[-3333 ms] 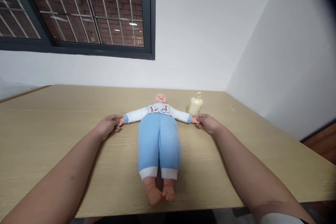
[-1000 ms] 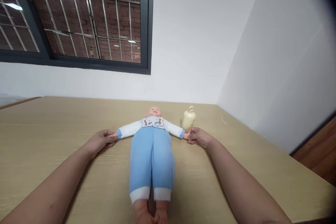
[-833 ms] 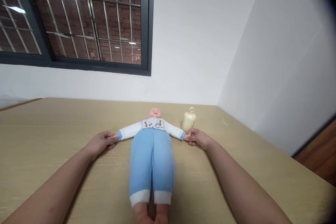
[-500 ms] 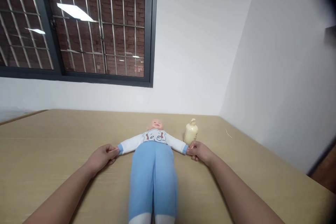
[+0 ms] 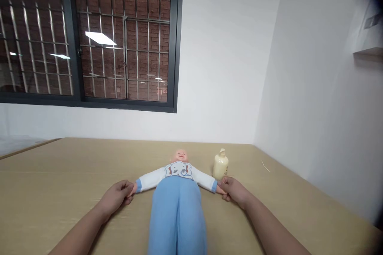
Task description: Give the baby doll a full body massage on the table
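Note:
A baby doll (image 5: 178, 207) in a white top with an elephant print and light blue trousers lies on its back, head at the far side. Its arms are spread out to both sides. My left hand (image 5: 117, 196) is closed around the doll's hand at the left, just past the blue cuff. At the right, my right hand (image 5: 233, 189) pinches the doll's other hand. Close behind my right hand stands a cream pump bottle (image 5: 220, 165), upright. The doll's feet are out of view below.
The doll lies on a wide tan table (image 5: 74, 171) that reaches to the white wall (image 5: 221, 67). A thin pale strip (image 5: 265, 166) lies at the right. A barred window (image 5: 125, 48) is at the upper left, and a wall shelf (image 5: 369, 51) juts out at the right.
The view has tilted up, so the table, doll and bottle sit lower in the picture. Both hands keep their hold, and the doll's arms stay spread.

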`<state>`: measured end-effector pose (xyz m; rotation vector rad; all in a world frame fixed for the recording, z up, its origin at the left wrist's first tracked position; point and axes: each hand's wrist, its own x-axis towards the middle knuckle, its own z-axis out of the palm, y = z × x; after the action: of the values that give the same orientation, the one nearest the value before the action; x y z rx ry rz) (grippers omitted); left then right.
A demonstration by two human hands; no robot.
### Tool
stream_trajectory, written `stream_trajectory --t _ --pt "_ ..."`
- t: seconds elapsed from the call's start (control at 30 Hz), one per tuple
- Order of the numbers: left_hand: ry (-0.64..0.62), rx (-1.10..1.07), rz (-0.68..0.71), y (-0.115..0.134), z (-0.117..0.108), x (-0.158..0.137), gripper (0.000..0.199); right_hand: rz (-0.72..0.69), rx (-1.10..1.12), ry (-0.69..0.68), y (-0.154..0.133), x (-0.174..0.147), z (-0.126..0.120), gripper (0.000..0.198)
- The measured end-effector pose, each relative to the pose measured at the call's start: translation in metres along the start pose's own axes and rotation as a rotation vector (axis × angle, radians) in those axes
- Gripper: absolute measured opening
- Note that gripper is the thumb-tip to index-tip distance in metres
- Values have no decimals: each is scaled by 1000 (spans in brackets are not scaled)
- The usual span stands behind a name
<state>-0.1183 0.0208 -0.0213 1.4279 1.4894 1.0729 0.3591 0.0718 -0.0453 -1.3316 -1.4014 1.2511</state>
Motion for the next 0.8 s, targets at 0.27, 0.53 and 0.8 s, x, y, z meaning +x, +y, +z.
stream_trajectory --t 0.27,0.53,0.8 --pt "0 -91 -22 17 4 -11 40 -11 140 -50 3 1 -2 49" --pt "-59 -180 -34 13 0 -10 24 0 221 -101 7 3 -7 31" --pt "-68 -193 0 2 -3 -4 32 -9 215 -107 1 -5 -9 30"
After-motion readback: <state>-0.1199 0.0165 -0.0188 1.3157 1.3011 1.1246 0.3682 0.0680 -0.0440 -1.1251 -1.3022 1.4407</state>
